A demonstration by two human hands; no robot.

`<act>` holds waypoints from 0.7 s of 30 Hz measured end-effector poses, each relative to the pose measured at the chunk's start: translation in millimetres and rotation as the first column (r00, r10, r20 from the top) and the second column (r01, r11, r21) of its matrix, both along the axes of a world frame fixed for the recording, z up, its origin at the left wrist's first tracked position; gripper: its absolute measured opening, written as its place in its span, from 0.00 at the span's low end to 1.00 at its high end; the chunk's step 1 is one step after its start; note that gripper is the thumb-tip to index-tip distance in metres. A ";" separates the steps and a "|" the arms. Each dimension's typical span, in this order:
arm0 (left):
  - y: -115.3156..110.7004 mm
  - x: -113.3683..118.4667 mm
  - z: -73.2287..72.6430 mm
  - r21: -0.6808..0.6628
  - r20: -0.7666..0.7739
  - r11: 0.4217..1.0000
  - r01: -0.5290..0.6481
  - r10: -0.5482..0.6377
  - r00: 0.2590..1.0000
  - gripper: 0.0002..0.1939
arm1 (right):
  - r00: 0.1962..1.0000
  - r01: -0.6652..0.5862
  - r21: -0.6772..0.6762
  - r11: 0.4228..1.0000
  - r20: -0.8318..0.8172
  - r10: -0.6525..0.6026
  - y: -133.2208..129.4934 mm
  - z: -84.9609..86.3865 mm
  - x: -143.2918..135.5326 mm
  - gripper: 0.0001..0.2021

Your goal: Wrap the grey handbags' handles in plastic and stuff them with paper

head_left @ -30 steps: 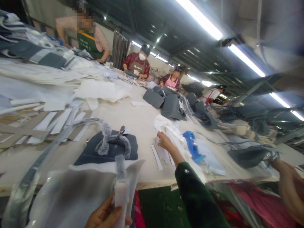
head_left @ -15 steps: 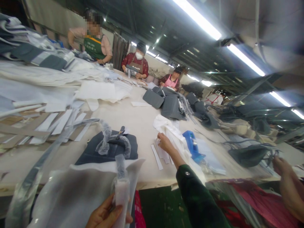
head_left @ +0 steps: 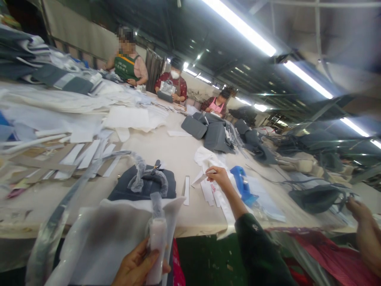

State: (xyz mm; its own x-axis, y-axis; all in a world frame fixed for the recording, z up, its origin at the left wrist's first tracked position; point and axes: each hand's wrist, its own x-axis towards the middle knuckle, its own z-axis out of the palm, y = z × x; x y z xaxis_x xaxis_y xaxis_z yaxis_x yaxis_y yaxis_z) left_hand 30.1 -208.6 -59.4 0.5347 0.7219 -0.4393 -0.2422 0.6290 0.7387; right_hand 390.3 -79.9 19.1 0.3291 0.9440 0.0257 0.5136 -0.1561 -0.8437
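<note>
My left hand (head_left: pixel 138 264) grips a strap end (head_left: pixel 156 250) wrapped in white foam and clear plastic, low in the view. Behind it a dark blue handbag (head_left: pixel 119 186) lies on the table, its handle (head_left: pixel 163 183) covered in clear plastic. White foam sheeting (head_left: pixel 119 230) hangs from the bag over the table edge. Over the table, my right hand (head_left: pixel 220 176) pinches a white paper strip (head_left: pixel 199 179), tilted up at one end. Several more strips (head_left: pixel 207 192) lie beneath that hand, and a single one (head_left: pixel 186 190) rests apart to their left.
A blue tape dispenser (head_left: pixel 241 184) stands right of my right hand, beside crumpled white cloth (head_left: pixel 204 155). Paper and card strips (head_left: pixel 89 155) are heaped at left. Grey bag pieces (head_left: pixel 216 135) lie farther back. Co-workers stand across the table; another person's hand (head_left: pixel 358 208) is at right.
My right hand has come up and right from the strips, now with one paper strip pinched in it. My left hand keeps its grip on the wrapped strap end. The view has shifted slightly.
</note>
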 end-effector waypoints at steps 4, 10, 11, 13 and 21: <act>0.4 -0.2 6.7 -0.010 0.027 1.000 -0.016 0.016 0.999 0.33 | 0.973 0.011 0.039 0.999 -0.230 -0.001 -27.0 15.2 -9.9 0.17; 0.0 -0.8 1.1 0.007 0.097 0.999 -0.038 0.037 0.995 0.32 | 0.896 0.085 0.102 0.991 -0.442 -0.031 -68.1 8.4 -29.1 0.16; -0.2 -1.2 1.2 0.011 0.111 0.999 -0.040 0.039 0.993 0.31 | 0.883 0.104 0.107 0.989 -0.468 -0.043 -73.2 4.8 -32.0 0.17; -0.4 -2.2 4.2 0.007 0.112 0.999 -0.039 0.038 0.993 0.32 | 0.855 0.143 0.106 0.984 -0.513 -0.069 -81.1 -2.7 -37.5 0.18; -2.0 -3.5 13.1 0.027 0.053 1.000 -0.006 0.004 0.999 0.26 | 0.770 0.204 0.055 0.977 -0.625 -0.126 -87.1 -20.2 -50.5 0.21</act>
State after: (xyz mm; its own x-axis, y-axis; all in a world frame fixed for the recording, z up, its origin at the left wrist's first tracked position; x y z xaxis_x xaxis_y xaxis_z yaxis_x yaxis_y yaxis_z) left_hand 26.6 -210.6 -46.3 0.5531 0.7361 -0.3902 -0.2850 0.6072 0.7417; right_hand 339.8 -167.0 -1.1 0.4617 0.8769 -0.1339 -0.1460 -0.0738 -0.9865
